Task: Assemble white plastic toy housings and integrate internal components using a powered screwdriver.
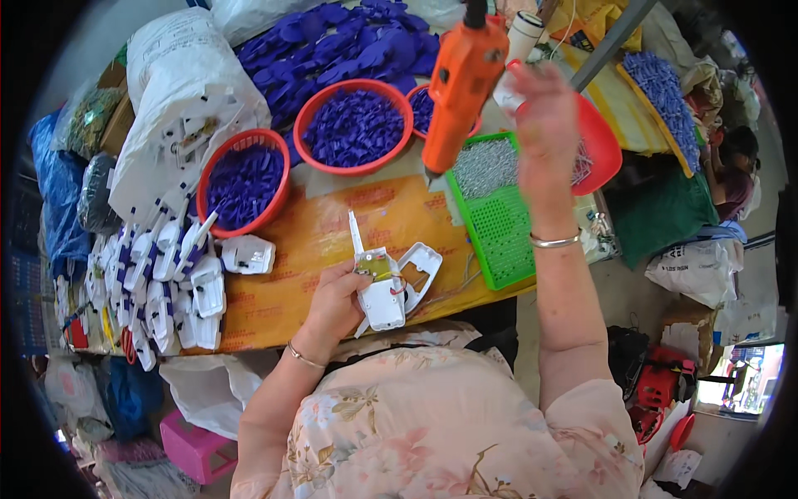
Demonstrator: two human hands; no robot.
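Note:
My left hand [332,295] is closed on a white plastic housing [384,304], thumb on its edge. A green circuit board [376,264] shows in the open shell, and a narrow white stem points away from me. Beside it, a second white shell piece [422,270] lies with its hollow side up; thin wires show between the two. Raised at the right, my right hand [544,112] is smeared by motion, so its fingers are unclear. Left of it hangs an orange electric screwdriver [467,87], tip down. Below that hand is a green tray [499,241] with many small screws [485,166].
Red baskets [287,195] of purple plastic parts stand along the back, before a purple heap [332,46]. White assembled units [170,258] pile up at left beside a white sack [179,58]. A red bowl [600,141] sits right of the tray. Another person [736,158] sits far right.

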